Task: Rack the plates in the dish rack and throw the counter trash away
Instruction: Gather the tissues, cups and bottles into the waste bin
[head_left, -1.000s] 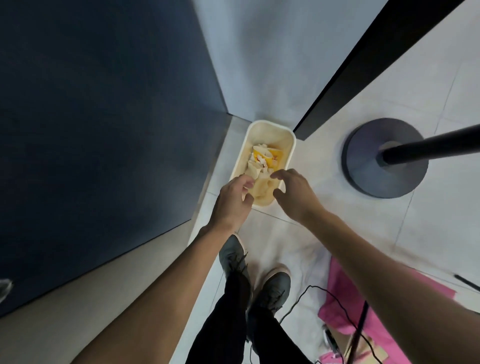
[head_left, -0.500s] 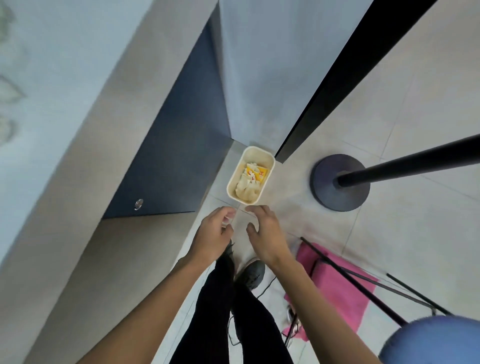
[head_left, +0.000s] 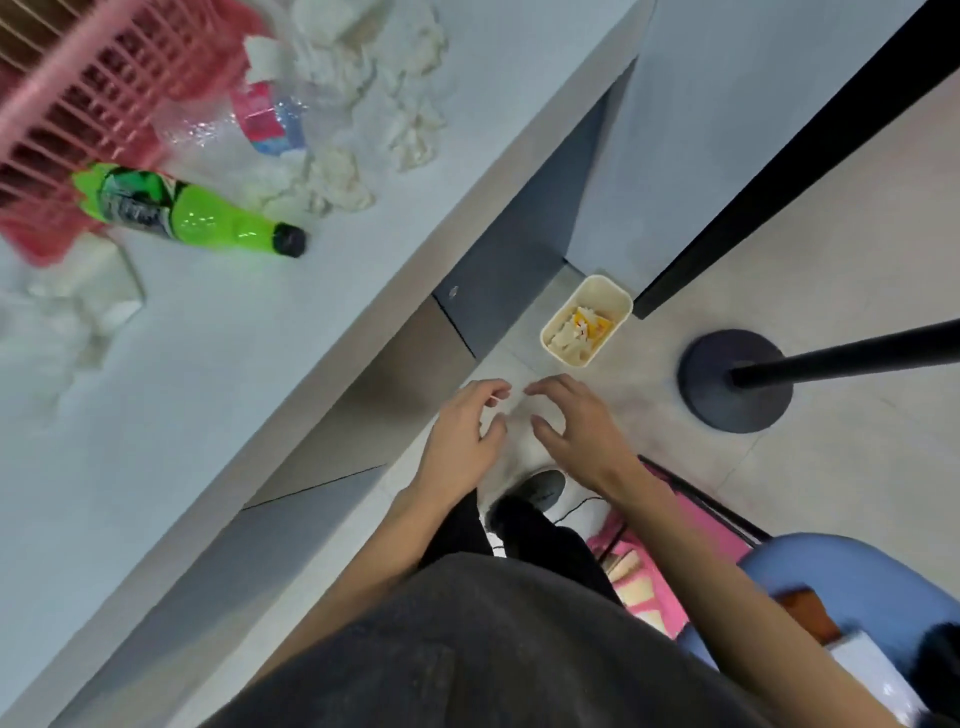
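Note:
A cream trash bin (head_left: 621, 299) stands on the floor by the cabinet corner, holding white and yellow scraps. My left hand (head_left: 465, 434) and my right hand (head_left: 576, 431) hover side by side above the floor, short of the bin, fingers loosely spread and holding nothing. On the pale counter (head_left: 218, 374) lie a green plastic bottle (head_left: 187, 215), a clear crushed bottle with a red label (head_left: 260, 117) and several crumpled white tissues (head_left: 363, 93). A pink dish rack (head_left: 78, 119) sits at the counter's far left corner. No plates are in view.
A black stanchion base (head_left: 735, 382) with its pole stands right of the bin. A blue chair (head_left: 852, 603) and a pink bag (head_left: 654, 582) sit on the floor at the right. A dark door frame (head_left: 779, 166) runs diagonally behind the bin.
I have straightened up from the bin: both hands pulled back and away from it, empty. The view swung up, bringing the counter, bottles, tissues and pink rack into sight.

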